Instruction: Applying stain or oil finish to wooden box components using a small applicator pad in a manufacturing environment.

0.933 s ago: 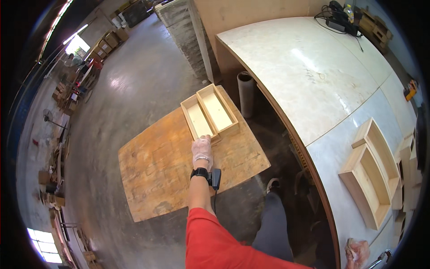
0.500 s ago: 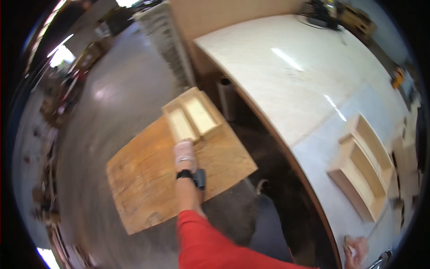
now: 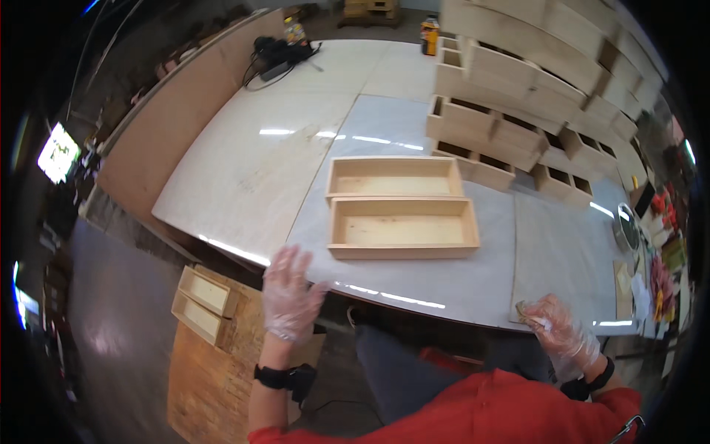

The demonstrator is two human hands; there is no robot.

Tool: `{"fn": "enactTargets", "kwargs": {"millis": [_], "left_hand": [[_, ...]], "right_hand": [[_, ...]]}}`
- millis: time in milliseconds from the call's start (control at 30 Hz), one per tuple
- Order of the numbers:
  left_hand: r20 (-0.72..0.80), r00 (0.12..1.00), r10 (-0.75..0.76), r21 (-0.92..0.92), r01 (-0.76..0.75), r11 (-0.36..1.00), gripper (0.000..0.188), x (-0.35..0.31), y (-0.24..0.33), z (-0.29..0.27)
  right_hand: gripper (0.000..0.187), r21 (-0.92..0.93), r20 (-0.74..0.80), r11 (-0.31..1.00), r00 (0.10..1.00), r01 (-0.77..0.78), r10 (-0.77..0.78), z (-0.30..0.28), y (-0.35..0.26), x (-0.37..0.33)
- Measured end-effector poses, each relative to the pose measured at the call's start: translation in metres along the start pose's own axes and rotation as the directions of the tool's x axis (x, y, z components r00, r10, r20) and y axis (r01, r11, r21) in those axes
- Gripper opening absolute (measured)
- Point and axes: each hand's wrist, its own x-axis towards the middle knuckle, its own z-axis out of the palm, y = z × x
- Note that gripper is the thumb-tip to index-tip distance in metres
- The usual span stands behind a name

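My left hand (image 3: 291,292), in a clear plastic glove, hovers open near the table's front edge, fingers spread and nothing in them. My right hand (image 3: 562,331), gloved alike, is closed on a small tan pad (image 3: 522,311) at the front edge; its kind is unclear. Between and beyond my hands a pale wooden two-compartment box (image 3: 403,252) lies on the table, its compartments facing up and slightly offset. A similar two-compartment box (image 3: 222,311) rests on a low brown wooden board (image 3: 196,381), left of my left hand.
Stacked wooden boxes (image 3: 510,81) rise at the back right of the white table (image 3: 244,163). A dark corded tool (image 3: 277,55) and a yellow-black can (image 3: 430,37) stand at the far side. A grey sheet (image 3: 562,251) and a round metal dish (image 3: 626,228) lie to the right.
My left hand has let go of the box on the low board and come up to the table edge. My view has swung right to the table. My right hand still grips the tan pad.
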Motion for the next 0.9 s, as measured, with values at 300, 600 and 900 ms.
{"fn": "enactTargets", "kwargs": {"millis": [300, 600, 900], "left_hand": [[0.444, 0.891, -0.09, 0.16, 0.02, 0.987, 0.022, 0.056, 0.061, 0.039], [0.21, 0.969, 0.132, -0.103, -0.113, 0.988, 0.023, 0.051, 0.248, 0.041], [-0.012, 0.968, 0.25, -0.564, -0.213, 0.798, 0.08, 0.053, 0.347, 0.093]], "right_hand": [[0.014, 0.154, -0.279, 0.974, 0.938, -0.166, 0.205, -0.057, 0.04, -0.094], [0.016, 0.233, -0.307, 0.898, 0.848, -0.373, 0.432, -0.092, 0.087, -0.119], [0.018, 0.324, -0.416, 0.892, 0.799, -0.316, 0.434, -0.096, 0.158, -0.113]]}}
